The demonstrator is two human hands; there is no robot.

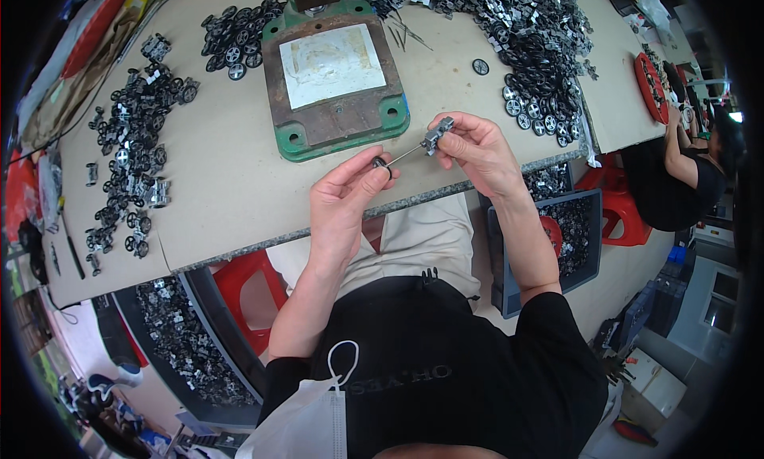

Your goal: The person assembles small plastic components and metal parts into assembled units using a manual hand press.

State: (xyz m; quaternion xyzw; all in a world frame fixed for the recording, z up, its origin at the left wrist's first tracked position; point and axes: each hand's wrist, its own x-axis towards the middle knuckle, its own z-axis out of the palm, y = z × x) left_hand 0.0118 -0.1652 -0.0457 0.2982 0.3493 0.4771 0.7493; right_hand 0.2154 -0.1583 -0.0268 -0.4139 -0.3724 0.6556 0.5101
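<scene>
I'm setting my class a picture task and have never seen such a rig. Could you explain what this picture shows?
This picture comes from a wide fisheye camera on the wearer's head, looking down, so straight edges bend. The wearer's bare left hand pinches a small round black wheel; a thin metal rod runs from it towards the small grey blocky part in the bare right hand. On the beige tabletop stands a green-and-brown metal machine base bearing a rectangular white plate. Loose black spoked wheels lie heaped to its right, and grey-and-black wheeled pieces to its left.
</scene>
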